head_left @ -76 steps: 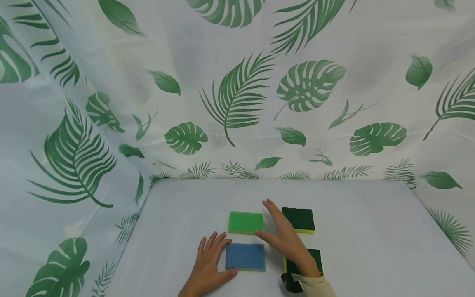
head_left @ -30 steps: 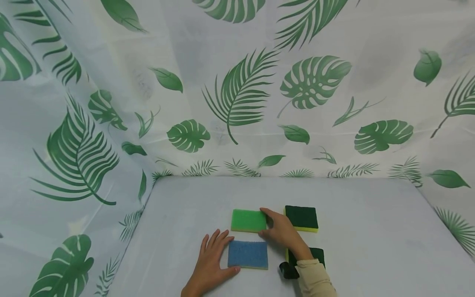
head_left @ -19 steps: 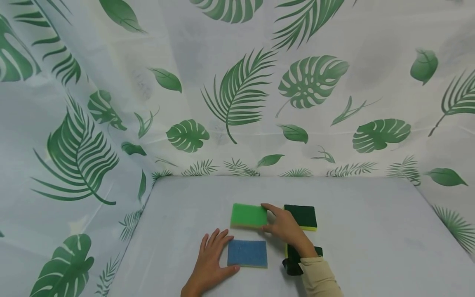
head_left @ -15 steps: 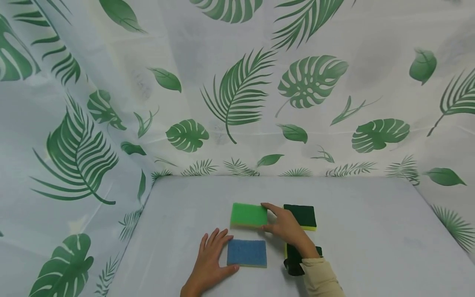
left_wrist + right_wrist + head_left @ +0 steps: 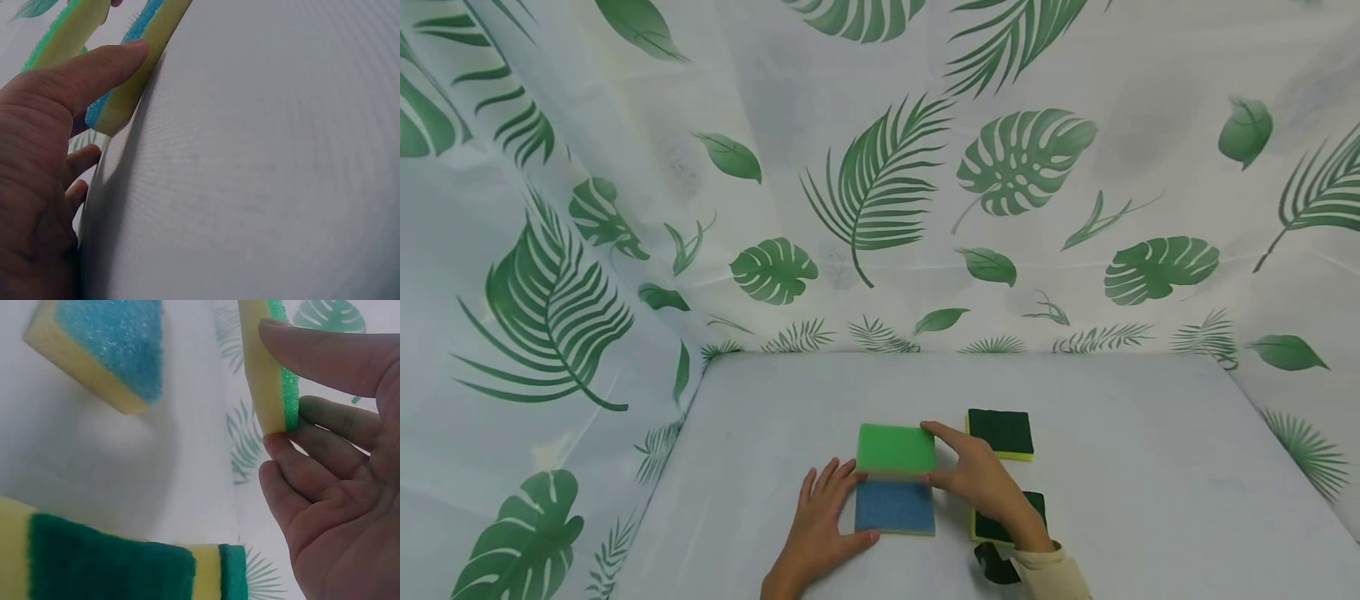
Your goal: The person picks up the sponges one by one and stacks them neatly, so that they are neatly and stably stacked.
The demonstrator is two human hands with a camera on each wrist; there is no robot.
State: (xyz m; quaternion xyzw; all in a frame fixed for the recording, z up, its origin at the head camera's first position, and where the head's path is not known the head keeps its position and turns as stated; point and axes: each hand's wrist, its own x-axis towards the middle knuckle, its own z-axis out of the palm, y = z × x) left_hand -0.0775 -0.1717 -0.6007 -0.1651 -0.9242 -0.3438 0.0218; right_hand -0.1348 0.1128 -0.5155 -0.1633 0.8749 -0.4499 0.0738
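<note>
Head view: pinching green sponge [image 5: 895,448] in right grip [image 5: 983,482], clear of surface [image 5: 1150,467]; clasping blue sponge [image 5: 895,508] by edges with left grip [image 5: 820,523]

Green sponge [image 5: 895,448] and blue sponge [image 5: 895,508], both rough-topped over matt foam.

Scouring sponges, four, in two columns at the table [image 5: 1150,467].
Left column: lower sponge [image 5: 895,508] on the tabletop; raised sponge [image 5: 895,448] held above the table, toward the lower one's far edge.
Right column: far sponge [image 5: 1002,433] on the tabletop; near sponge [image 5: 992,530] before it, apart.
Left hand [image 5: 820,529]: at the lower sponge's left end.
Right hand [image 5: 985,482]: at the raised sponge's right end.
Sheeting [image 5: 1052,275]: behind the table, and along both sides.
</note>
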